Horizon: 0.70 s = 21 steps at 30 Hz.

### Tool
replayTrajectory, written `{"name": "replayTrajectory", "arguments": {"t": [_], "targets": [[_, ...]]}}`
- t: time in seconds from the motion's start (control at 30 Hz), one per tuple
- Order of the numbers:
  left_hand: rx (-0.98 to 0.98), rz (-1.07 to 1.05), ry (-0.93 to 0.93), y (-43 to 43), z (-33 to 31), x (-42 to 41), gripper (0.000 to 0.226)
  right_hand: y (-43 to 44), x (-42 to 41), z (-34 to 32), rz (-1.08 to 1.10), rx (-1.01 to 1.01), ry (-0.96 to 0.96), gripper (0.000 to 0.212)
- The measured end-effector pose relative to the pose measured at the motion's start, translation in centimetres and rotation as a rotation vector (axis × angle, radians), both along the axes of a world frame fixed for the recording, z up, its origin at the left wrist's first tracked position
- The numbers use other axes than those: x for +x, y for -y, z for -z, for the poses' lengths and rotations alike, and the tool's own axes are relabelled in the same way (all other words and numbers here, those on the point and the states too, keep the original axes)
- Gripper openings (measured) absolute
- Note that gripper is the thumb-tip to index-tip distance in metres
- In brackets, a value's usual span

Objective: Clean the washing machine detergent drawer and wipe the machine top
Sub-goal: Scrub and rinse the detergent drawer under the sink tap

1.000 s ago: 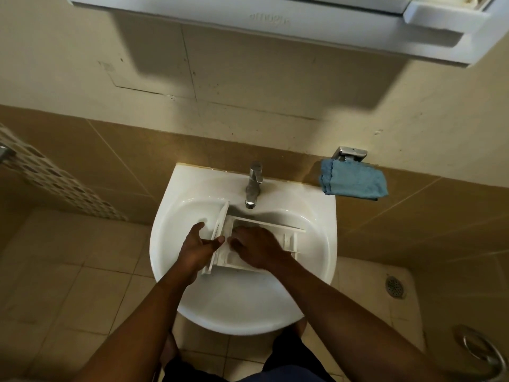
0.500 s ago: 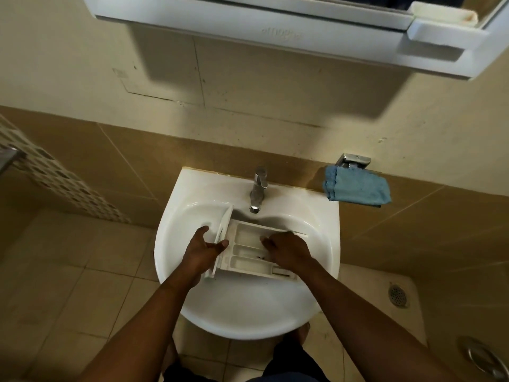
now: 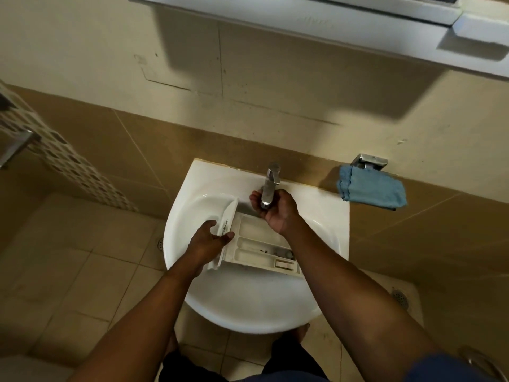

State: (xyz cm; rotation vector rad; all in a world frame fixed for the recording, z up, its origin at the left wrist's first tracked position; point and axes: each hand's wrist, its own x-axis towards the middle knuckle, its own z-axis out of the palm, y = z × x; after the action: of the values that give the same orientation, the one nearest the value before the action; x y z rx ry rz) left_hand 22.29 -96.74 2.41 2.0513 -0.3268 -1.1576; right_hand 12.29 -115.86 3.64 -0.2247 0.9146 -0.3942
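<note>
Several long compartments divide the white plastic drawer [image 3: 256,244], which is rectangular and grimy in its grooves. It lies in the bowl of a glossy white sink [image 3: 248,307]. Left hand [image 3: 208,242]: thumb and fingers clamped on the drawer's curved front panel. Right hand [image 3: 279,212]: fingers curled round the spout of the chrome tap [image 3: 271,186]. Drawer's long axis runs left to right, panel end left, compartments facing up. Blue fuzzy cloth [image 3: 371,190] hangs from a wall bracket, right.

Both bare forearms are extended forward. The front panel of the white plastic detergent drawer [image 3: 259,244] is pinched between thumb and fingers of the left hand [image 3: 210,239]. The right hand [image 3: 278,212] is held farther forward, curled apparently around the chrome tap spout [image 3: 272,175].
</note>
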Motion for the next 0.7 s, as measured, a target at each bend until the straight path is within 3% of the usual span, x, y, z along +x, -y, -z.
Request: {"name": "replayTrajectory", "arguments": {"t": [0.27,0.47,0.53,0.6,0.63,0.7], "targets": [[-0.026,-0.096,-0.037,0.2,0.9,0.1,0.081,1.4,-0.2,0.2,-0.075,-0.012,-0.016,0.039],[-0.053,-0.117,-0.079,0.4,1.0,0.3,0.082,1.8,-1.3,1.2,-0.521,-0.247,-0.2,0.046],[-0.07,-0.115,-0.084,0.3,1.0,0.3,0.083,1.0,-2.4,2.2,-0.82,-0.502,-0.418,0.036],[-0.087,-0.116,-0.088,0.2,1.3,0.2,0.083,0.2,-4.0,3.8,-1.167,-1.095,-0.584,0.025],[-0.094,-0.119,-0.087,0.2,1.4,0.2,0.084,-0.1,-5.1,4.7,-1.28,-1.415,-0.559,0.023],[-0.103,-0.118,-0.083,0.2,1.5,0.1,0.086,-0.1,-7.7,5.5,-1.349,-1.705,-0.468,0.024]]}}
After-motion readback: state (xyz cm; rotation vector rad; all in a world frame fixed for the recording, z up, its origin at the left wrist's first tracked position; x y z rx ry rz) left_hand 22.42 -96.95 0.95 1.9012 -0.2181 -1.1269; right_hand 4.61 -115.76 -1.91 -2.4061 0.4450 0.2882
